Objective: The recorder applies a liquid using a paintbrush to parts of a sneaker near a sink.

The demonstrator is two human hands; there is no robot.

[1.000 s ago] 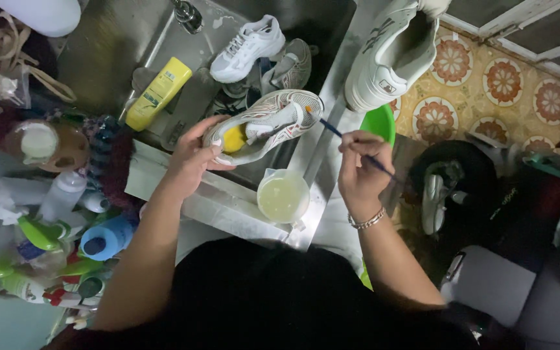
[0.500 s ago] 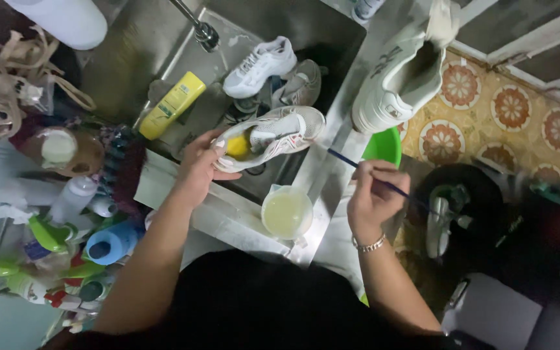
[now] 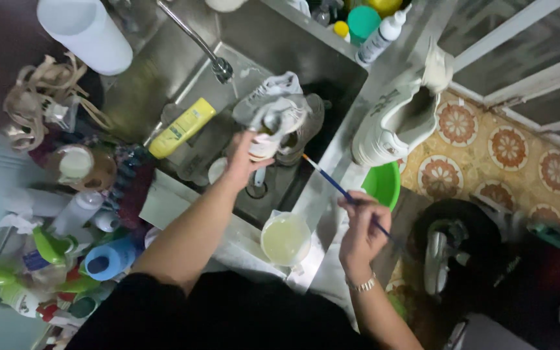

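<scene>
Over steel sink (image 3: 183, 84), my left hand (image 3: 244, 162) grips grey-white fabric sneaker (image 3: 273, 120), fingers closed round it. Right hand (image 3: 361, 227) pinches thin blue-handled brush (image 3: 338, 188), tip near shoe. Clear plastic cup of pale liquid (image 3: 285, 238) below, between hands. Step: scrubbing. Next move needs tip steered onto shoe.

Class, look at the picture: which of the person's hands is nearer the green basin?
Right. The right hand holds a brush just beside the green basin; the left hand grips a shoe over the sink.

Dim room; steel sink (image 3: 163, 71), patterned floor tiles (image 3: 487, 162), white window bars (image 3: 526, 71)
</scene>
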